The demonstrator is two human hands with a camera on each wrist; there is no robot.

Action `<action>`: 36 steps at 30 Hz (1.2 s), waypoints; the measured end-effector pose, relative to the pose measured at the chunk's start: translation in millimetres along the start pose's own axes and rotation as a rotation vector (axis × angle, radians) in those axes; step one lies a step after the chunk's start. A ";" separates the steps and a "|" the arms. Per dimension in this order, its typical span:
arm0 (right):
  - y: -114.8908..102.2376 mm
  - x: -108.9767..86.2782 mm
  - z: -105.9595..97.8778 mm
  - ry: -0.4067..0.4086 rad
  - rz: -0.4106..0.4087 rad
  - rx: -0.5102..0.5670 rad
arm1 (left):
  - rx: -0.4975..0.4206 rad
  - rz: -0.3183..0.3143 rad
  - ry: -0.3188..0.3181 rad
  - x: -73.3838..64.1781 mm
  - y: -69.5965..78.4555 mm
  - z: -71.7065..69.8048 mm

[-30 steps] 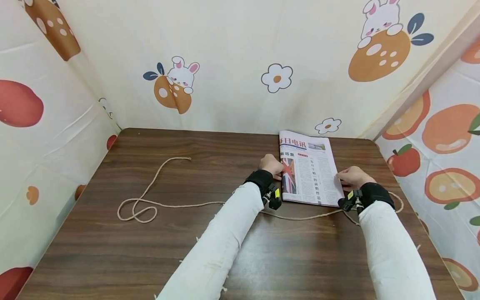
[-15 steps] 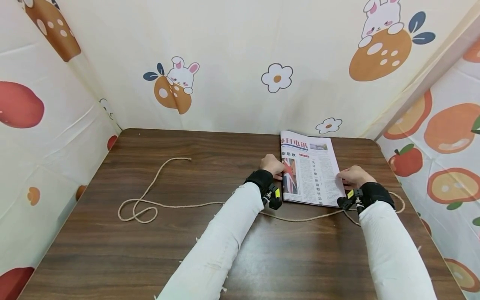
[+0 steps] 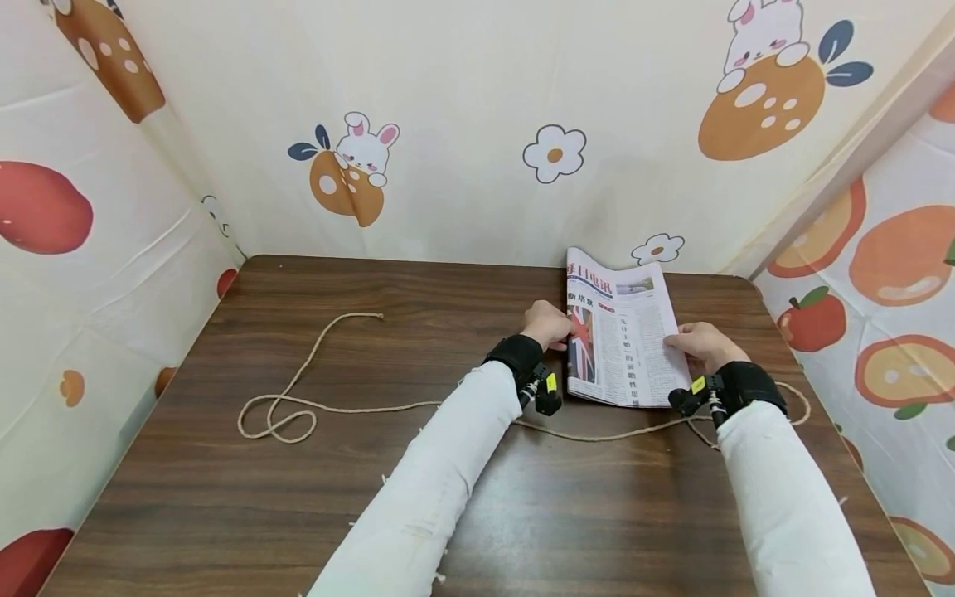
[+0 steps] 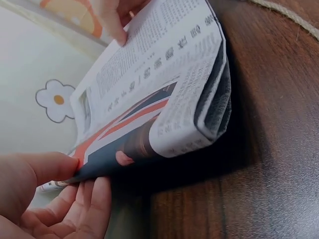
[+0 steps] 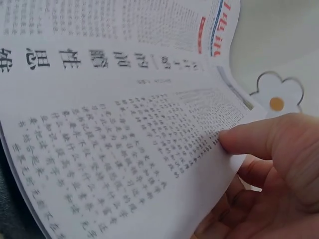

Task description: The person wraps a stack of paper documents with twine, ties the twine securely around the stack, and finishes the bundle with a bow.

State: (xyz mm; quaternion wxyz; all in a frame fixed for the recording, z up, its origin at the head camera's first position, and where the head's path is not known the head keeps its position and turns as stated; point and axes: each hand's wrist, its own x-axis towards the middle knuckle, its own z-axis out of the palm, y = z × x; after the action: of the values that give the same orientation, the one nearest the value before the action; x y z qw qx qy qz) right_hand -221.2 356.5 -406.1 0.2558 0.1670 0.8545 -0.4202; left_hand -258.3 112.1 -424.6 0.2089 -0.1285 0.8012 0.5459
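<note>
A folded newspaper (image 3: 622,332) is held at the back right of the table, lifted slightly off the wood. My left hand (image 3: 548,324) pinches its folded left edge; in the left wrist view the thumb lies on top and the fingers (image 4: 94,204) are underneath. On the opposite side my right hand (image 3: 705,344) grips the loose edge, its thumb (image 5: 249,139) pressing on the printed face and the other fingers curled below. The sheets bow a little between the two hands, and layered pages (image 4: 214,104) show at the near end.
A beige rope (image 3: 403,407) runs across the brown wooden table (image 3: 336,497), looped at the left and passing under both forearms to the right. A printed cloth wall (image 3: 462,166) stands right behind the table, with more at both sides.
The newspaper has risen off the table and its top edge now curves upward. My right thumb has moved onto its face. The rope stays put.
</note>
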 end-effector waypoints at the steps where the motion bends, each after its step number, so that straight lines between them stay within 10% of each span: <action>1: -1.9 -1.3 -0.2 0.004 -0.016 -0.011 | -0.009 0.006 -0.009 0.2 1.0 -0.8; 12: -11.7 -15.1 0.0 0.031 -0.154 -0.105 | -0.039 0.055 -0.083 -11.8 5.4 -24.7; 36: -22.4 -69.3 77.4 0.044 -0.417 -0.127 | -0.091 0.143 -0.204 -75.9 -58.6 -120.1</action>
State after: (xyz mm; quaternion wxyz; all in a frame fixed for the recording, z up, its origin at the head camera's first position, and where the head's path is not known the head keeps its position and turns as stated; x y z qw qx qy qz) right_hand -153.1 276.3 -391.8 0.1545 -0.0209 0.9008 -0.4054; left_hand -189.5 -22.9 -398.6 0.2438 -0.0244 0.7572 0.6054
